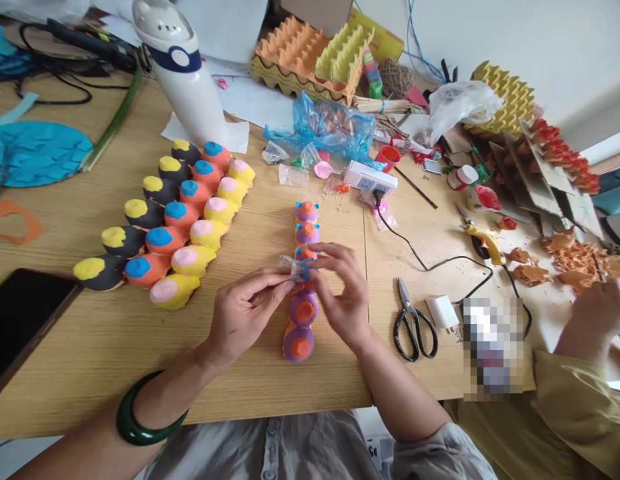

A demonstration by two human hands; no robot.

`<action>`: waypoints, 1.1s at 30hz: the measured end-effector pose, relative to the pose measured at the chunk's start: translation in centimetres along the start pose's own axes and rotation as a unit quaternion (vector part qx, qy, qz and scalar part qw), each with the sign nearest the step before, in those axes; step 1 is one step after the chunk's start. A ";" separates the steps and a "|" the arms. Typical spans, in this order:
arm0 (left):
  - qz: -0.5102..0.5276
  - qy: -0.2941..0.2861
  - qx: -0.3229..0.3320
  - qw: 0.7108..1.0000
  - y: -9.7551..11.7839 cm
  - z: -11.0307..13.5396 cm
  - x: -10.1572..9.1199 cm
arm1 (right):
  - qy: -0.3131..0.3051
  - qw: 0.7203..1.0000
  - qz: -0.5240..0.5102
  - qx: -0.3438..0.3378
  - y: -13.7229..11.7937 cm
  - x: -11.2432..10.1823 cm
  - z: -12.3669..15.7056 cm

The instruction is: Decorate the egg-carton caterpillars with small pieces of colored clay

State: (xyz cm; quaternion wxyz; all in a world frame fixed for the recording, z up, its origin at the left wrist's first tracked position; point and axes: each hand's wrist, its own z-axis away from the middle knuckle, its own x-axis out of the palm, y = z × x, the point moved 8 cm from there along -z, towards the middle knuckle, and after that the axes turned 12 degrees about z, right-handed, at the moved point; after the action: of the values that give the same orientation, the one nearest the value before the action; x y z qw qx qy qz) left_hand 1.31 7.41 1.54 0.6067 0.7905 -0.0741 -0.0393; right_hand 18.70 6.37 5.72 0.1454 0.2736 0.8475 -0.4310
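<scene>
A row of orange and purple painted egg-carton cups (304, 313) lies on the wooden table (90, 347), running away from me. My left hand (245, 315) and my right hand (343, 293) meet above its middle. Both pinch a small clear plastic bag (296, 268) with something blue inside. A green bangle (140, 420) sits on my left wrist.
Painted cup rows in black, orange and yellow (175, 220) lie to the left, a dark phone (20, 320) at the near left. Black scissors (414, 327), a power strip (370, 177) with cable, egg trays (310, 53) and craft scraps fill the right. Another person's hand (597, 310) works at far right.
</scene>
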 end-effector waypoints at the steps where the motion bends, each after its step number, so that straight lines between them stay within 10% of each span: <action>1: 0.008 -0.004 -0.007 1.000 -0.2 0.1 0.1 | 0.032 0.999 0.003 0.023 0.4 -0.6 0.0; 7: -0.042 -0.013 0.022 0.999 0.6 0.0 0.3 | -0.039 0.998 -0.021 0.045 0.8 0.8 0.0; 13: -0.063 -0.031 0.030 0.997 1.0 -0.1 0.7 | 0.053 0.987 -0.048 0.147 3.0 -1.4 0.2; 30: 0.100 -0.006 -0.139 0.985 -1.6 0.3 0.4 | -0.018 0.991 0.106 -0.075 -1.2 1.0 0.7; 33: 0.133 -0.007 -0.157 0.979 -1.8 0.5 0.5 | 0.052 0.991 0.108 -0.063 -0.9 -0.2 0.8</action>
State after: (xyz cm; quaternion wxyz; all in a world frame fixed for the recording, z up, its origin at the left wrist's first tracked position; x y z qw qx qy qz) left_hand 1.87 7.33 -0.34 0.7223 0.6684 -0.1762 0.0249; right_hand 18.36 5.18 5.93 0.1643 0.3759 0.8449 -0.3434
